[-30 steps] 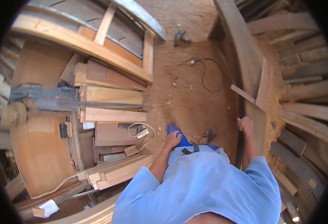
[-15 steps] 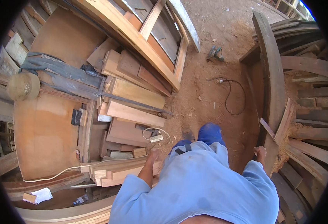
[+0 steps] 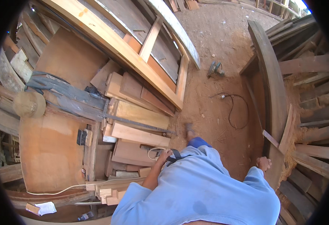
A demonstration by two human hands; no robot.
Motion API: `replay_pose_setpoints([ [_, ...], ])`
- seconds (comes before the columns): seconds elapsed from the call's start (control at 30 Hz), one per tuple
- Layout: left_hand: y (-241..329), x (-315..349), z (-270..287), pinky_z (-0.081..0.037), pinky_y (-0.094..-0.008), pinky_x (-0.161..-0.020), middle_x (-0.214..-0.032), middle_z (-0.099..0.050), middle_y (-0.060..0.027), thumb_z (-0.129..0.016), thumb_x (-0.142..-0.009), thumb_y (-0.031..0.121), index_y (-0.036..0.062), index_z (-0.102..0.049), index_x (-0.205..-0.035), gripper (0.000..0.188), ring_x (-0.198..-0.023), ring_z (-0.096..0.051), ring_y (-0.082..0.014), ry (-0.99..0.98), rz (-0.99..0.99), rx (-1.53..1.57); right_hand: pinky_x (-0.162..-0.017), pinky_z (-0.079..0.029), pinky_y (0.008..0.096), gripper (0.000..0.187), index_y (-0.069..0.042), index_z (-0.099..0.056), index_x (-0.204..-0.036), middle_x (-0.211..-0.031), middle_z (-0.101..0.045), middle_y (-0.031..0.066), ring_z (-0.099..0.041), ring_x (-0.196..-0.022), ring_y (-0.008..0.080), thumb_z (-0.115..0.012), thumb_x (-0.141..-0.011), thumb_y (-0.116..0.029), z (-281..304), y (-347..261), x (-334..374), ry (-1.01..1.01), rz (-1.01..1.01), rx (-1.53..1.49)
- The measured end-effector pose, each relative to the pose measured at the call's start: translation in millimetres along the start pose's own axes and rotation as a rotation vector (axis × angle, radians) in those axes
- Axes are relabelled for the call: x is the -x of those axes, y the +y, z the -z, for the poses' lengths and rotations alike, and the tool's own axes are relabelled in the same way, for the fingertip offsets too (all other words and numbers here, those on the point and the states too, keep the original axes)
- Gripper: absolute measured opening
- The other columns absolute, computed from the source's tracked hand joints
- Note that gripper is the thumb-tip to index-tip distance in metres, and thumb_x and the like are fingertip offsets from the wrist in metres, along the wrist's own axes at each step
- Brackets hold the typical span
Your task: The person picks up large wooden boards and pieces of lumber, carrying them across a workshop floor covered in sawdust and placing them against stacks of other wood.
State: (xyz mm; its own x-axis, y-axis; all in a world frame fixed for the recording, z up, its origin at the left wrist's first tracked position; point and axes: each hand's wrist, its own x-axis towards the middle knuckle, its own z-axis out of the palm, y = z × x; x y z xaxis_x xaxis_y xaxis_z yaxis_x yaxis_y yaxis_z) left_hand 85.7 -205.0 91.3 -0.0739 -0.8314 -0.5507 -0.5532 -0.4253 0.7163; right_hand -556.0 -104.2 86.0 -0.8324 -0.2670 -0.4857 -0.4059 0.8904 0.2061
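My left hand is beside my left hip, close to a black strap on my clothing. Its fingers are too small and partly hidden to show how they are held. A pale cord loop lies by that hand, over the stacked boards. My right hand hangs at my right side with fingers curled in, and nothing shows in it. Right beside it is a long dark wooden beam; whether the hand touches it, I cannot tell.
A wooden frame leans at upper left. A green and black power tool sits on the dirt floor ahead, near a dark cable. Boards and scrap timber line the right. A cap rests at left.
I have stepped forward, and a foot now shows ahead of my left leg. My left hand has moved forward and right to my hip. My right hand stays near the beam.
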Motion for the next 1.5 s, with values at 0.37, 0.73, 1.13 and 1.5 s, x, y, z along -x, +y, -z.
replay_pose_setpoints([
  [0.37,-111,-80,44,-0.034,-0.0275,-0.045,-0.062,-0.047,0.0055,-0.057,-0.089,0.025,0.0161,-0.057,-0.075,0.017,-0.05,-0.042,-0.0101,-0.153,0.349,0.376,-0.091,-0.047,0.0506,0.031,-0.01,-0.065,-0.105,-0.113,-0.059,0.0146,-0.054,-0.113,0.0395,-0.057,-0.084,-0.032,-41,-68,57,0.042,-0.042,-0.144],
  [0.73,121,-407,21,-0.031,-0.0246,-0.038,-0.061,-0.043,0.0072,-0.06,-0.093,0.029,0.0144,-0.057,-0.096,0.015,-0.042,-0.037,-0.0069,-0.418,0.239,0.931,-0.064,-0.05,0.044,0.029,-0.001,-0.069,-0.08,-0.078,-0.066,0.0169,-0.065,-0.07,0.0276,-0.067,-0.076,-0.03,16,-271,-4,-0.495,0.325,-0.321],
  [1.13,469,-542,374,-0.043,-0.0282,-0.097,-0.121,-0.055,-0.0083,-0.07,-0.086,0.023,-0.0058,-0.041,-0.133,0.062,-0.111,-0.052,-0.0144,0.62,-0.632,0.425,-0.039,-0.037,0.0292,0.016,-0.004,-0.059,-0.073,-0.06,-0.053,0.0018,-0.05,-0.046,0.0121,-0.054,-0.083,-0.016,245,-626,-208,-0.183,0.843,-0.975],
  [1.5,664,-648,480,-0.038,-0.0361,-0.102,-0.127,-0.055,-0.0156,-0.071,-0.082,0.01,-0.0066,-0.047,-0.13,0.057,-0.114,-0.052,-0.0242,0.843,-0.757,0.632,-0.047,-0.041,0.0309,0.023,0.003,-0.061,-0.078,-0.059,-0.051,0.006,-0.053,-0.053,0.0151,-0.055,-0.086,-0.018,312,-827,-155,-0.348,0.958,-0.992],
])
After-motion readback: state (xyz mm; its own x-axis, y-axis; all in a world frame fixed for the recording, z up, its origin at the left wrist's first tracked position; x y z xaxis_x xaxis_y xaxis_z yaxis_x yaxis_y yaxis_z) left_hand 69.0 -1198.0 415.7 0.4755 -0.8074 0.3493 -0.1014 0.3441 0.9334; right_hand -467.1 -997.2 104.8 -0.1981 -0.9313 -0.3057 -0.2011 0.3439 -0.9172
